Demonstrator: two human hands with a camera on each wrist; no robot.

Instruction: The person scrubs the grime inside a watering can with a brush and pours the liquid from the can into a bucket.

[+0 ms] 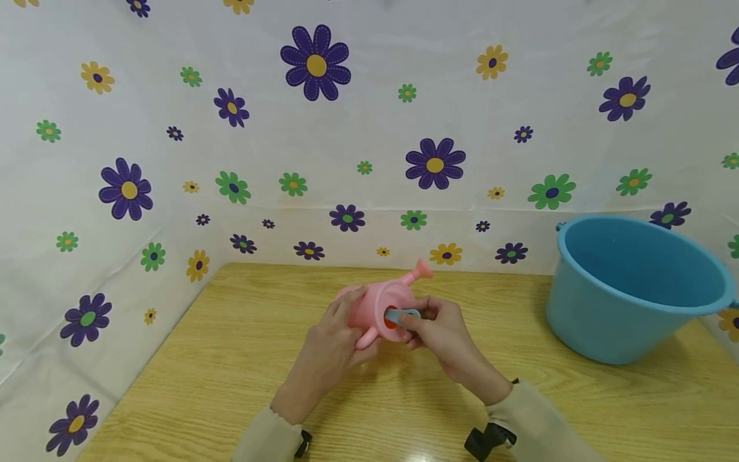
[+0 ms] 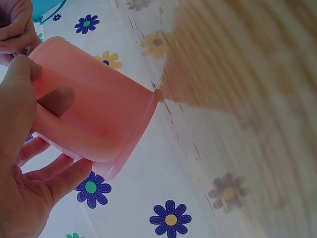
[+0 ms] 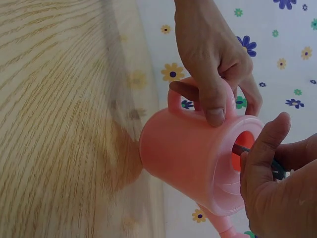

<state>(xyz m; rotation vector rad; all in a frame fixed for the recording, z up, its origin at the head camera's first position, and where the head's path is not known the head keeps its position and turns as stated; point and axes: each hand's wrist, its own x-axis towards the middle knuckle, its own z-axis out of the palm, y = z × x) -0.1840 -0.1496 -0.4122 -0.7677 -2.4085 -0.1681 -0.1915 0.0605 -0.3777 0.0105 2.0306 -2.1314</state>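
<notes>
A pink toy watering can is tilted over the table, its mouth turned toward the right and its spout pointing up to the right in the head view. My left hand grips it by the handle and side, and the right wrist view shows the thumb on the handle. With fingers and thumb, my right hand pinches a small blue-grey handle that reaches into the mouth. Its far end is hidden inside the can. Something orange-red shows within the opening.
A large blue bucket stands at the right side of the wooden table. White sheeting printed with flowers rises behind the table and along its left side.
</notes>
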